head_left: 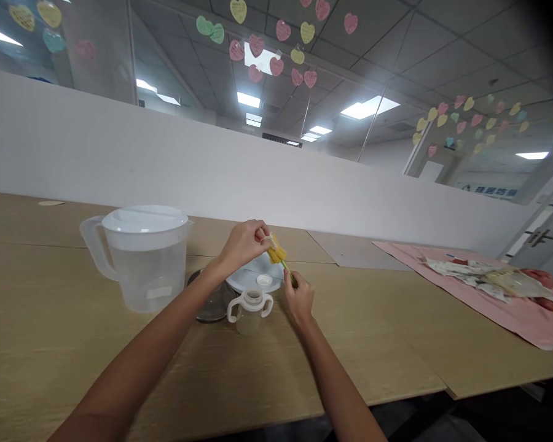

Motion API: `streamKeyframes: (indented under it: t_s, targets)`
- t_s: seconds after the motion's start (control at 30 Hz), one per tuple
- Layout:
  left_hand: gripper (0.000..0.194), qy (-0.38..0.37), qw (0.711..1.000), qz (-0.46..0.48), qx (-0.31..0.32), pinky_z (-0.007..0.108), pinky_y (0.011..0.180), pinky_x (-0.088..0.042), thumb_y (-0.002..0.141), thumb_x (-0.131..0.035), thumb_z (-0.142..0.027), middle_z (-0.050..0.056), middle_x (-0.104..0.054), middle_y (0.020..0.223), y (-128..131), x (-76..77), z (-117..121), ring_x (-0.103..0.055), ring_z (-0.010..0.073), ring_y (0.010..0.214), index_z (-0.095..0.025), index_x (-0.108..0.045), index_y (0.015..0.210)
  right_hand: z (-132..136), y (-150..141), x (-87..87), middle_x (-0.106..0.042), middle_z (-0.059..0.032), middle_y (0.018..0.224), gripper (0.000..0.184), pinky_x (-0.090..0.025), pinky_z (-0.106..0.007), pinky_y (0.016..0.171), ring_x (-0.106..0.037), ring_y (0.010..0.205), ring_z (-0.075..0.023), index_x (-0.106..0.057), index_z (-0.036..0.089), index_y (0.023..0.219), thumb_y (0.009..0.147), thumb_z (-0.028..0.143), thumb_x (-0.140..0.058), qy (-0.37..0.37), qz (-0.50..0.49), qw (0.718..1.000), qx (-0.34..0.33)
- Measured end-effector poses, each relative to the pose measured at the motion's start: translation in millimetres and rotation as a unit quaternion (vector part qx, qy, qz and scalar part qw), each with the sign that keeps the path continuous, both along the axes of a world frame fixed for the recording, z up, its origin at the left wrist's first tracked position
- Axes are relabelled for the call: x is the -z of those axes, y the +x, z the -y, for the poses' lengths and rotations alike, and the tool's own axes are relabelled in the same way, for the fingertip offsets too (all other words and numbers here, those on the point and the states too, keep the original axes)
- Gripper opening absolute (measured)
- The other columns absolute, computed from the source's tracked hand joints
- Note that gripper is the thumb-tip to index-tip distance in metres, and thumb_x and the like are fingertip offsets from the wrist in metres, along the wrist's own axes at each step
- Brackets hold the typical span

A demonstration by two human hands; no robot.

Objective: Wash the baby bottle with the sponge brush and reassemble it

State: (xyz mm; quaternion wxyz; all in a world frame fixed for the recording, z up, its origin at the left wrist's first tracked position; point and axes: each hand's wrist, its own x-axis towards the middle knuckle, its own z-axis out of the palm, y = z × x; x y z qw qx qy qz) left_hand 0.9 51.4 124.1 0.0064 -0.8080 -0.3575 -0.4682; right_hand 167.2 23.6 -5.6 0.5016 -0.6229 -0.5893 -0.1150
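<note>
Right fingers (287, 280) are clamped on the green handle (284, 264) of the yellow-headed brush (277, 253), its head at their eleven o'clock. Left fingers (263, 238) pinch a whitish piece (271, 240) against that head, which lies at their five o'clock.

- You get white light from ceiling panels (371, 108), blown out and haloed in the glass (396, 132).
- Your counter (359, 368) is moderately lit, with faint, soft-edged shadows near your forearms (142, 362).
- Glare glints on the pitcher lid (145, 219).
- Your wide lens tilts straight lines; the upper right corner goes black.
- You lose fine detail on the yellow piece (276, 252) and distant sign (488, 190).
</note>
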Motion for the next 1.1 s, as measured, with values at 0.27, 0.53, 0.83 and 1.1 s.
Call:
streamKeyframes:
  t_s: [0.27,0.53,0.83,1.1]
  targets:
    - [0.018,0.137,0.985,-0.048,-0.093,0.026,0.069,-0.041,0.066,-0.044,-0.007,0.003,-0.056,0.073,-1.7,6.2,-5.0,-0.053,0.0157,0.071,-0.017,-0.055,0.076,1.1,-2.3,-1.5,-0.051,-0.0008,0.052,0.048,-0.027,-0.020,0.050,-0.039,0.046,-0.0083,-0.060,0.013,0.068,0.085,0.047,-0.030,-0.010,0.008,1.000,0.003]
    - [0.015,0.079,0.995,-0.037,-0.044,0.024,0.065,-0.041,0.065,-0.047,-0.008,0.000,-0.056,0.071,3.0,5.0,-0.7,-0.053,0.0130,0.065,-0.018,-0.054,0.074,0.7,-1.6,-1.2,-0.052,-0.0017,0.052,0.049,-0.027,-0.020,0.050,-0.039,0.046,-0.0090,-0.059,0.013,0.067,0.085,0.047,-0.028,-0.012,0.009,1.000,0.005]
    - [0.016,0.113,0.989,-0.006,-0.091,0.025,0.067,-0.041,0.066,-0.045,-0.008,0.001,-0.054,0.072,-3.1,5.8,-6.0,-0.052,0.0143,0.068,-0.017,-0.053,0.076,0.1,-2.3,-0.8,-0.053,-0.0018,0.053,0.048,-0.026,-0.021,0.050,-0.040,0.047,-0.0094,-0.059,0.014,0.067,0.085,0.047,-0.030,-0.022,0.005,1.000,0.019]
    - [0.017,0.133,0.986,-0.075,-0.074,0.027,0.068,-0.040,0.065,-0.045,-0.006,0.002,-0.055,0.072,9.3,17.4,-6.5,-0.052,0.0162,0.071,-0.018,-0.054,0.074,1.0,-1.6,-2.4,-0.056,-0.0031,0.057,0.048,-0.027,-0.022,0.050,-0.042,0.049,-0.0104,-0.061,0.015,0.070,0.084,0.048,-0.030,-0.030,-0.026,0.999,0.017]
